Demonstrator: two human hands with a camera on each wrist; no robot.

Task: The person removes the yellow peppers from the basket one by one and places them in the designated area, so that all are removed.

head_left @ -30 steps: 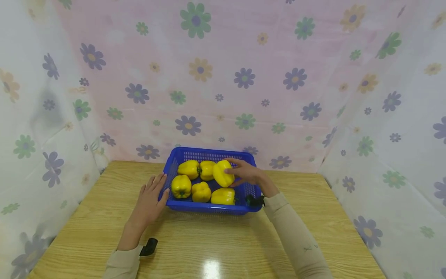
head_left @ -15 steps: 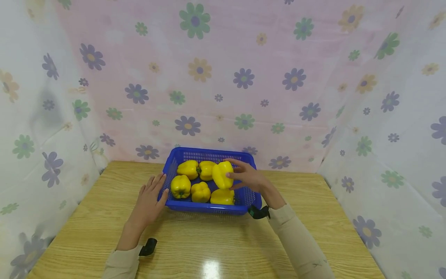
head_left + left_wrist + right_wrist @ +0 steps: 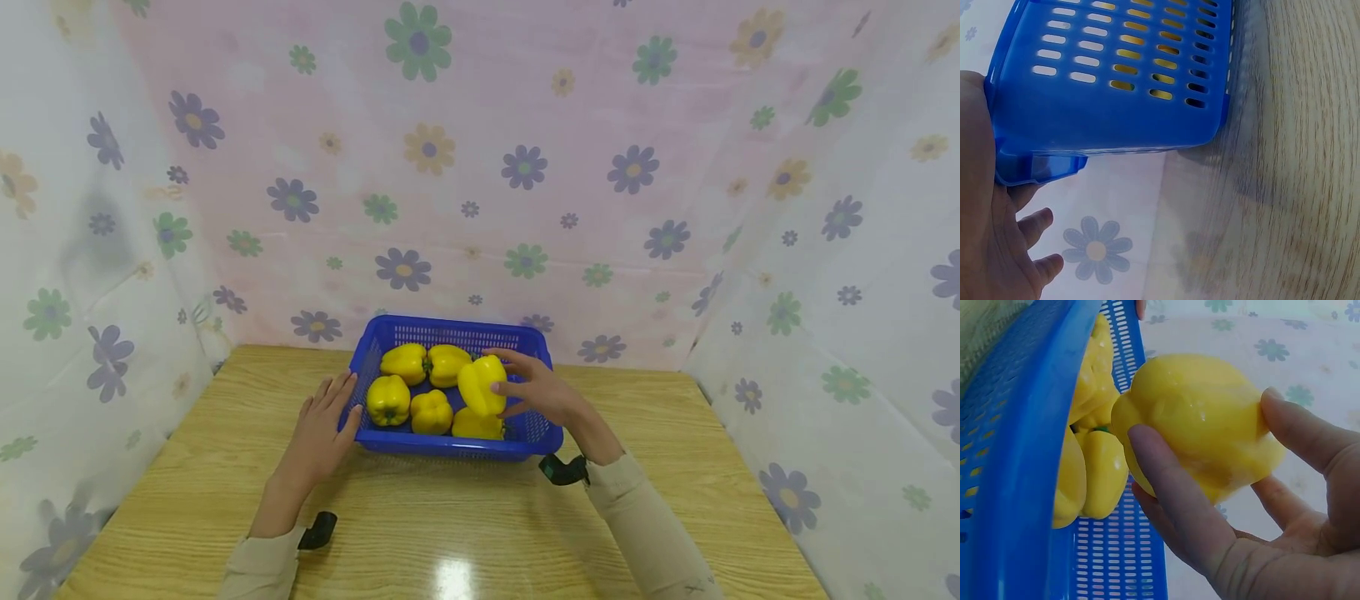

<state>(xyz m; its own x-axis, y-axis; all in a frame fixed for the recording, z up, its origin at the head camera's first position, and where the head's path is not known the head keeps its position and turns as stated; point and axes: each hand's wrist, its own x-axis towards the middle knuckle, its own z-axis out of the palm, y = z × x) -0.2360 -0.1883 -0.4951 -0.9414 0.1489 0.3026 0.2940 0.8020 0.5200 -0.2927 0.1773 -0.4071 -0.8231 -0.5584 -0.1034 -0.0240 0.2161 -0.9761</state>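
A yellow bell pepper [image 3: 482,387] is gripped by my right hand [image 3: 542,388] over the right half of a blue plastic basket [image 3: 457,446]. The right wrist view shows the thumb and fingers curled round this bell pepper [image 3: 1191,419], raised near the basket's rim. Several more yellow bell peppers [image 3: 388,400] lie in the basket; the front right one [image 3: 477,424] is partly covered by the held one. My left hand [image 3: 321,425] rests on the basket's left rim with fingers extended. In the left wrist view the left hand [image 3: 991,237] touches the basket's lip [image 3: 1041,169].
The basket stands on a wood-grain table [image 3: 420,525], near its back edge. Flower-patterned cloth [image 3: 480,183] hangs behind and on both sides. A black wrist camera [image 3: 562,470] sits at the right wrist, another black camera [image 3: 318,531] at the left.
My right hand has moved slightly toward the front and right with the bell pepper, now covering more of the front right one. My left hand has stayed on the rim.
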